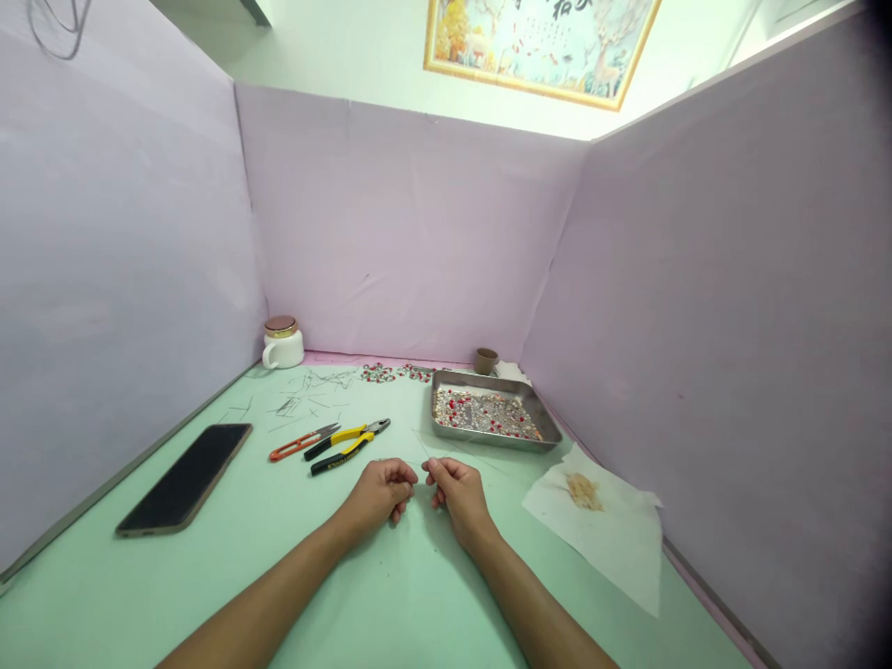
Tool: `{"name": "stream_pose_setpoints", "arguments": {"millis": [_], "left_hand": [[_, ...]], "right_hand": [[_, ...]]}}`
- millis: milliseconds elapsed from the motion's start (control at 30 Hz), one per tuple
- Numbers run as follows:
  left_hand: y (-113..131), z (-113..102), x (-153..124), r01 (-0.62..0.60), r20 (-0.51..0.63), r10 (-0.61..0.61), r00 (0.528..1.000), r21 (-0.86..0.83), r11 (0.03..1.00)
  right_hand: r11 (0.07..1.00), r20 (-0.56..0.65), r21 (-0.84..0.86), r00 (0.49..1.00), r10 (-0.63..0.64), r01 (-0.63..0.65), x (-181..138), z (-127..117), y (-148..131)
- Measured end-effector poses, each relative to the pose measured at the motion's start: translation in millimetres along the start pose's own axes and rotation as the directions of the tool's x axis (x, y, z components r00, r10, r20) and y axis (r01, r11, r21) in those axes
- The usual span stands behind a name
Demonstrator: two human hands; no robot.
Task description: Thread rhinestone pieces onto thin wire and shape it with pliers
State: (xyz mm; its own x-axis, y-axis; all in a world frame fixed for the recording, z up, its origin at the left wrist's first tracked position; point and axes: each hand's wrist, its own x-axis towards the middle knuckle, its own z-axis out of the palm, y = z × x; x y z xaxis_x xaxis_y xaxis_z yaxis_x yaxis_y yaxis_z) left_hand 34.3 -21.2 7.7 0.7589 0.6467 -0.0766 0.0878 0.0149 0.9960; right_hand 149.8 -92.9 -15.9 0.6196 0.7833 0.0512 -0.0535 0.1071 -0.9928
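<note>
Now the right hand [458, 490] seems to pinch a thin wire [422, 443] by the metal tray's [488, 439] near left corner. The left hand [382, 491] is curled; I can't tell if it's holding anything. This looks like wire work, needing a steady pinch.

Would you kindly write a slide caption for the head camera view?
Left hand and right hand close together at a green table, near pliers and a tray of beads.

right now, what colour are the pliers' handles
The handles are yellow and black, best seen in the head view.
</note>
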Motion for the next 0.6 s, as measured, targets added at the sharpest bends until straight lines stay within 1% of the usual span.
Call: {"name": "stream_pose_setpoints", "arguments": {"millis": [600], "left_hand": [[1.0, -1.3, -0.8, 0.000, 0.021, 0.000, 1.000, -0.008, 1.000]], "right_hand": [[1.000, 0.007, -0.019, 1.000, 0.008, -0.008, 0.3, -1.0, -0.2]]}}
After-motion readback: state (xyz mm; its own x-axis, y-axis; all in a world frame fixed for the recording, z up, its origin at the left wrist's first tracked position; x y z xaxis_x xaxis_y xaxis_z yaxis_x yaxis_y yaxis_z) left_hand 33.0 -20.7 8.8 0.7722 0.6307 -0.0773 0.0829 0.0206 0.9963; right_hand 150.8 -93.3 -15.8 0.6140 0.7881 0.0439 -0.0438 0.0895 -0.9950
